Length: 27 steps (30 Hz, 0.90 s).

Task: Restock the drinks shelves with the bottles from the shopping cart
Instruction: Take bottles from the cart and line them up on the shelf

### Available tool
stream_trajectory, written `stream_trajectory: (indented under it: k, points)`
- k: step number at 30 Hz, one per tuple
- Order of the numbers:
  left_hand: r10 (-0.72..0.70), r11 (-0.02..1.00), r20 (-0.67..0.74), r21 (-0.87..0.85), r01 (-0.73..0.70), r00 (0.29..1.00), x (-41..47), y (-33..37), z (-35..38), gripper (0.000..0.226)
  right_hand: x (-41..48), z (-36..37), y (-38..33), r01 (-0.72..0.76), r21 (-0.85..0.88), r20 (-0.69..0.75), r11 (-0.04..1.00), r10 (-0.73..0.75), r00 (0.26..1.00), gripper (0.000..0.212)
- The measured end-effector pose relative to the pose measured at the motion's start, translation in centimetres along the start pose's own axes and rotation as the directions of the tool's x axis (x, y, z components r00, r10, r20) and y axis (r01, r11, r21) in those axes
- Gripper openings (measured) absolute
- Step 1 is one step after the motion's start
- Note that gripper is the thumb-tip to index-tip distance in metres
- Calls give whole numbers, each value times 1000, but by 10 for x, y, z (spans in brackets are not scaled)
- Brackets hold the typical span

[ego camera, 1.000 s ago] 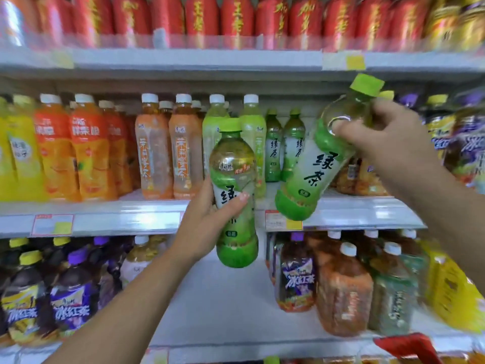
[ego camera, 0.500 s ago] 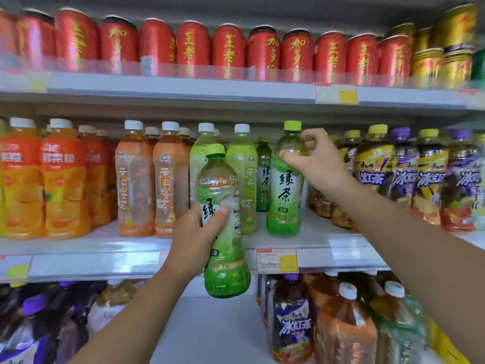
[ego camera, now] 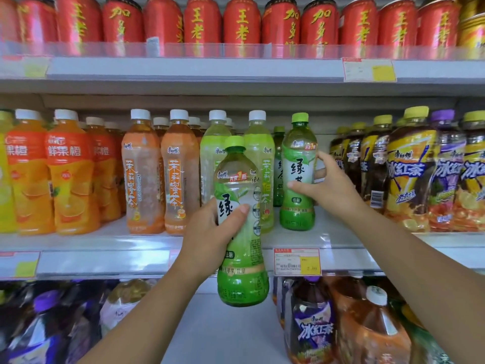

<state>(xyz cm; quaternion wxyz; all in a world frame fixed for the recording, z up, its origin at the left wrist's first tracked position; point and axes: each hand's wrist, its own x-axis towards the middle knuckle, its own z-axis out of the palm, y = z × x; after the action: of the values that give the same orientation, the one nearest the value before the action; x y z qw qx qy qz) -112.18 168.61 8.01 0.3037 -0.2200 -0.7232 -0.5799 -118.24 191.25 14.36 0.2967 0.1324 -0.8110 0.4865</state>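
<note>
A person's 2 bare arms reach toward supermarket drinks shelves, seen from a head-worn camera. The left hand [ego camera: 210, 232] holds a green tea bottle [ego camera: 241, 224] upright in the air in front of the middle shelf [ego camera: 105, 261], fingers wrapped around its label and the thumb across the front. This bottle has a green cap and a green base, and its lower half hangs below the shelf's front edge.

The right hand [ego camera: 325, 185] grips a second green tea bottle [ego camera: 298, 174] around its middle, thumb in front and fingers behind. That bottle stands upright with its base on the middle shelf, just to the right of pale green bottles with white caps [ego camera: 258, 164] and in front of darker green bottles [ego camera: 278, 164] further back.

Left along the same shelf stand peach-coloured tea bottles [ego camera: 143, 174] and orange juice bottles [ego camera: 70, 174]. To the right are dark iced tea bottles [ego camera: 409, 174] with yellow and purple caps. A price tag [ego camera: 296, 261] is clipped to the shelf edge below the right hand. The top shelf carries a row of red cans [ego camera: 241, 22]. The bottom shelf holds larger bottles [ego camera: 312, 327], blurred.
</note>
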Motion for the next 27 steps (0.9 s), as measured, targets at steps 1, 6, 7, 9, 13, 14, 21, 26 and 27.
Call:
stream_trajectory:
  k: [1,6,7,9,13,14,21,26,27]
  points:
    - [-2,1000,-1,-4,2,1000,0,0,0,57,6,2,1,-10,-9,17,1000,10,1000,89]
    - [3,1000,-2,-13,-3,1000,1,-1,0,52,38,20,14,-116,-29,38,993,117,992,82]
    - [1,1000,-2,-14,-1,1000,1,-1,0,54,44,23,16,-125,-34,47,992,126,991,75]
    - [-1,1000,-1,-23,1,1000,1,-1,0,57,52,28,17,-125,-83,72,989,131,989,64]
    - [2,999,-5,-42,-2,1000,1,-1,0,57,60,34,20,-111,-162,80,981,125,989,66]
    - [0,999,-3,-45,0,1000,1,-1,0,56,60,36,20,-109,-177,76,978,125,989,66]
    - [-10,998,30,-56,12,999,0,1,0,53,61,45,25,-109,-275,63,955,131,989,73]
    - [-23,997,37,-69,26,999,1,0,-1,50,55,42,21,-154,-317,99,936,195,976,82]
    - [-28,997,42,-75,32,999,1,1,-1,49,52,40,19,-168,-313,109,935,212,971,85]
